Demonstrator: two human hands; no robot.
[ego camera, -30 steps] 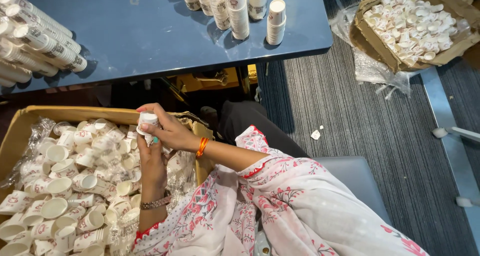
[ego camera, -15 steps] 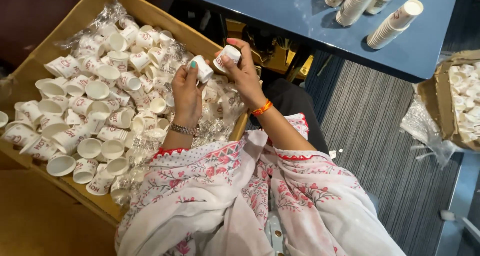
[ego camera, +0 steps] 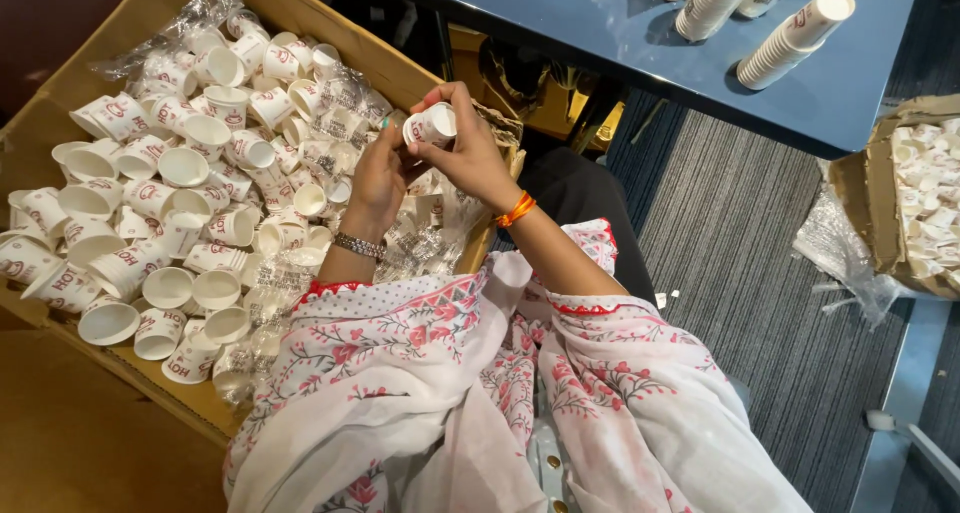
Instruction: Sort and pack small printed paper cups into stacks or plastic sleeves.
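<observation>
Both my hands meet over the right side of a big cardboard box point(ego camera: 60, 113) that is full of loose white paper cups with red print point(ego camera: 185, 168). My right hand point(ego camera: 470, 153) grips a small stack of these paper cups point(ego camera: 432, 125), its open mouth turned to the right. My left hand point(ego camera: 378, 178), with a metal bracelet at the wrist, touches the stack's closed end with its fingertips. Clear plastic wrap point(ego camera: 420, 243) lies crumpled in the box right under my hands.
A blue table point(ego camera: 600, 33) stands ahead with tall stacks of nested cups point(ego camera: 795, 38) lying on it. A second cardboard box point(ego camera: 905, 193) of cups with torn plastic sits on the grey striped carpet at right. My lap wears floral white cloth.
The view has swung left and down, so the big box fills more of the frame. My hands stay together on the cup stack, now turned more sideways.
</observation>
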